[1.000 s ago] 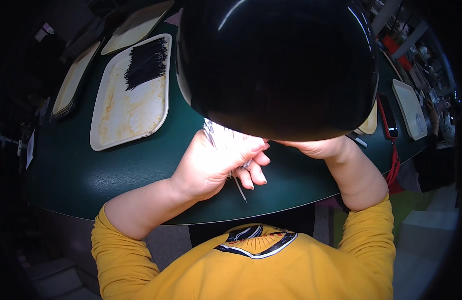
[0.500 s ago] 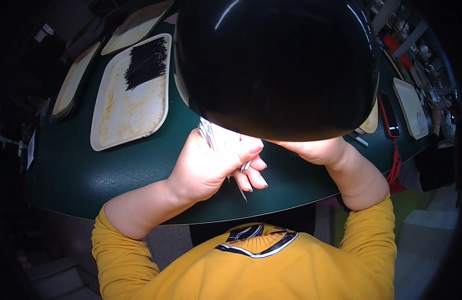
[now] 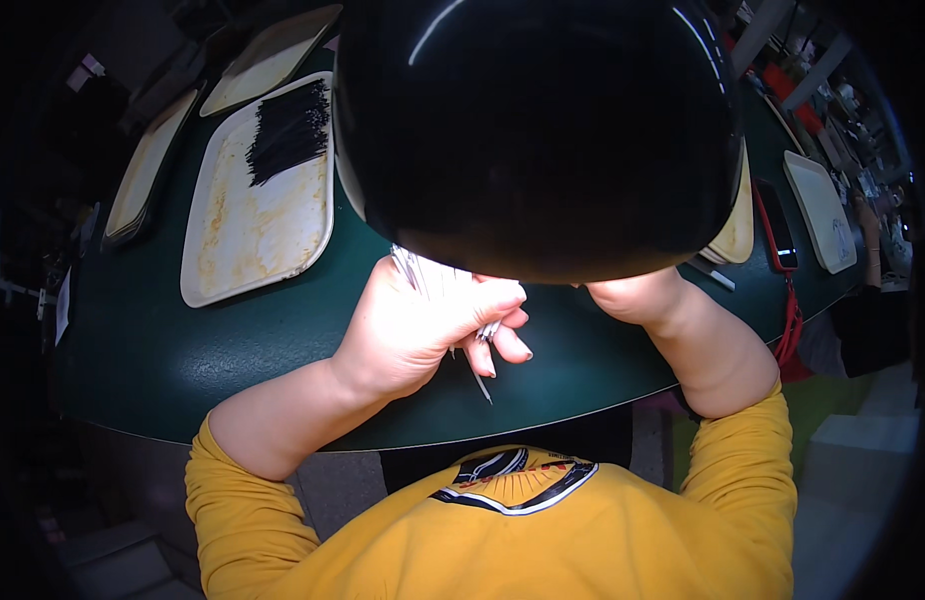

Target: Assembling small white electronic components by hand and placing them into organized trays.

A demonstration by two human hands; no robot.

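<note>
My left hand [image 3: 413, 325] is closed around a bundle of thin, wire-like white strands [image 3: 410, 268]. Their ends stick out above the fist and between the fingers, and one thin strand points down below it. A large glossy black rounded hood [image 3: 543, 140] covers the middle of the view, and bright light falls on the left hand below it. My right hand [image 3: 633, 298] reaches under the hood's lower edge, a little apart from the left; its fingers are hidden, so what it holds does not show.
On the green table [image 3: 273, 365], a stained cream tray [image 3: 248, 240] carries a pile of thin black strands [image 3: 291, 130]. More trays [image 3: 148, 170] lie left and behind. At right are a red-edged phone [image 3: 776, 225] with a red strap, a white stick [image 3: 721, 280] and another tray [image 3: 813, 210].
My right hand has drawn away to the right from the left hand, widening the gap. The left hand keeps its bundle, its fingers slightly shifted. The hood appears a little further left.
</note>
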